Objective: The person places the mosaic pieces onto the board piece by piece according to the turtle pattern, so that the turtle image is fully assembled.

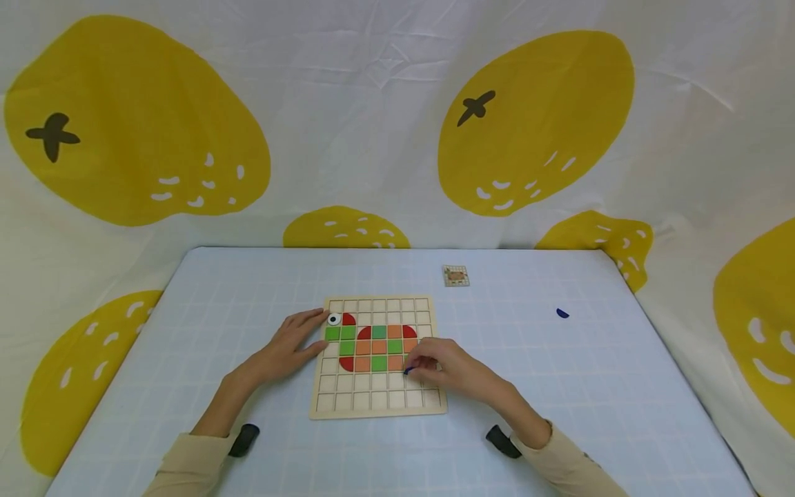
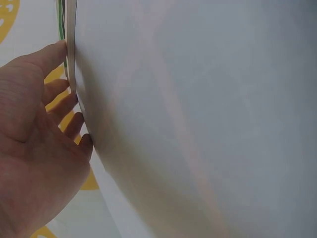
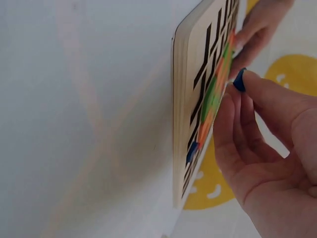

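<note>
A wooden grid board (image 1: 379,402) lies on the table, holding green and orange square tiles, several red rounded pieces and a round eye piece (image 1: 334,319) at the upper left. My left hand (image 1: 284,352) rests against the board's left edge, its fingers extended and holding no tile. Between thumb and fingertips my right hand (image 1: 452,369) pinches a small dark blue piece (image 3: 240,80) just above the board's right part. Another blue piece (image 3: 192,151) sits on the board in the right wrist view; in the head view my right hand hides that area.
Right of the board, a blue half-round piece (image 1: 562,313) lies on the table. A small square card (image 1: 456,275) with a grid picture is beyond the board. Black wrist devices (image 1: 245,440) show beside both forearms. A lemon-patterned cloth (image 1: 348,138) hangs behind the table.
</note>
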